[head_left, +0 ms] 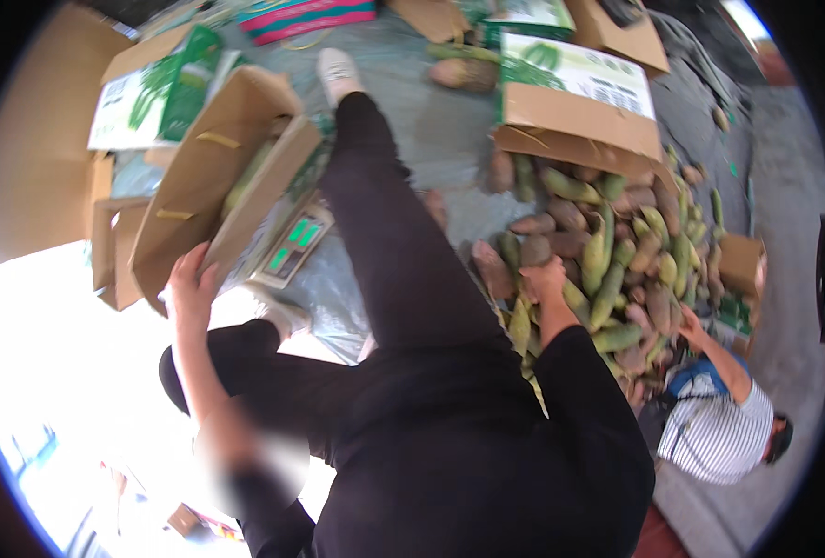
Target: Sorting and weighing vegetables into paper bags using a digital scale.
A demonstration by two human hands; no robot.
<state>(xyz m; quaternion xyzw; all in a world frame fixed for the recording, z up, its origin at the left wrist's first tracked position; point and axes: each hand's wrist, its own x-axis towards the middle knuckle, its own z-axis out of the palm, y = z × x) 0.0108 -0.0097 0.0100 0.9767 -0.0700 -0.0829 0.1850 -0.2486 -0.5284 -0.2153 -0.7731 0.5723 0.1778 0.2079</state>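
Observation:
My left hand (189, 284) grips the near edge of an open cardboard box (259, 200), fingers bent over its wall. A long pale-green vegetable (245, 177) shows partly inside that box. My right hand (545, 276) is closed round a brown, soil-coated root vegetable, perhaps a radish (535, 250), at the left side of a large heap. The heap (608, 279) mixes long green radish-like roots with brownish, muddy ones. Right beside the box, a scale (290, 247) with lit green displays sits partly hidden beneath the box's side.
Another person (719, 418) in a striped top reaches into the heap's right side. A green-and-white carton (575, 93) stands at the heap's far end, and another carton (152, 93) is at far left. A pink and teal bag (306, 17) lies at the top. Plastic sheeting (412, 121) covers the ground.

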